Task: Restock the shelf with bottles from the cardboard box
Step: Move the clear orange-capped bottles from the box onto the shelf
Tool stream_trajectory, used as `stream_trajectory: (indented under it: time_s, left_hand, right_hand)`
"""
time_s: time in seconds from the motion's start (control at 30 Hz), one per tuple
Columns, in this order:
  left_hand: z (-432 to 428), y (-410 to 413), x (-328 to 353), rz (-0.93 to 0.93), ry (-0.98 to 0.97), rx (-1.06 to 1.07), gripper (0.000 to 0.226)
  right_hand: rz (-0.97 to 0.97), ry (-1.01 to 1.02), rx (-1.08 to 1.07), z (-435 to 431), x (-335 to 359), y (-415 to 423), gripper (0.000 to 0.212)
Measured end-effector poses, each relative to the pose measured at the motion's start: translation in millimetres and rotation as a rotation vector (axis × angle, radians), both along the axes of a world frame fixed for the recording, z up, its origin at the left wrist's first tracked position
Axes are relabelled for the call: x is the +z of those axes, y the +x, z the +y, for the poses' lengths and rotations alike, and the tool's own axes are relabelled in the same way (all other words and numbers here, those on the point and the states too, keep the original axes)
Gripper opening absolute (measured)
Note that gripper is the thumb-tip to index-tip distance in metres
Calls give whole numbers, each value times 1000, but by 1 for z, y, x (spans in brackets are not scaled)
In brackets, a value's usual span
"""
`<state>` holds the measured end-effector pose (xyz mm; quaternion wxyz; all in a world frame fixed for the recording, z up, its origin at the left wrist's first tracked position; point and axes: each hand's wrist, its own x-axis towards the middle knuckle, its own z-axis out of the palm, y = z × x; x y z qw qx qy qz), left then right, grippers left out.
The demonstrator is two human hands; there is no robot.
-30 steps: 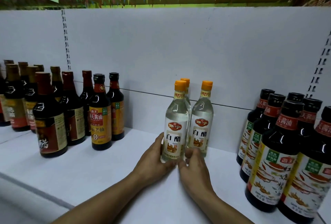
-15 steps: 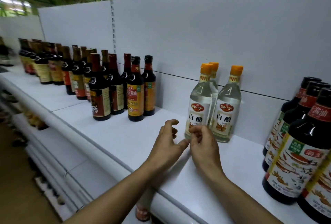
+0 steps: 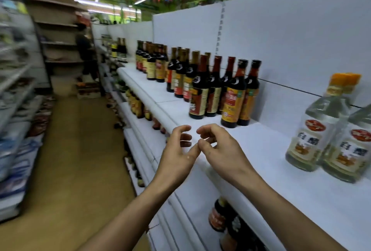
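Shelf (image 3: 271, 150), white and long, with its right end cut off by the frame.
Opposite racks (image 3: 18, 90), on the left: motion-blurred, goods unreadable.
Dark bottles (image 3: 232, 98) with brown and black caps, in rows from the far end to mid-shelf. Labels are red and yellow, the print too smeared to read.
Clear bottles (image 3: 319, 130) with orange caps stand at the right of the shelf, well apart from the hands. Two are plain, perhaps a third behind. The label reads 白醋 under a red oval logo, and the rightmost bottle is clipped by the edge.
Left hand (image 3: 178, 150) and right hand (image 3: 218, 146) are over the shelf's front lip. Fingers are loosely curled, both hands are empty, and the left thumb tip touches the right fingers.
Lower-tier bottles (image 3: 218, 214) are mostly hidden beneath the shelf.
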<state>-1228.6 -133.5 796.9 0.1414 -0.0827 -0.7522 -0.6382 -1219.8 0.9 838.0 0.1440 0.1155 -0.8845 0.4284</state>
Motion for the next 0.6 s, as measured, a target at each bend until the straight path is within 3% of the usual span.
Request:
stream_trajectory:
  time_s: [0.33,0.6]
  left_hand:
    - [-178,69,-52,-131,22,381,37]
    - [-272,128,-102,-309,-2,538,37]
  right_hand:
    - [-127,-32,437,-179,-66,2,23]
    - [-257,-36,574,-285,-130,33,25]
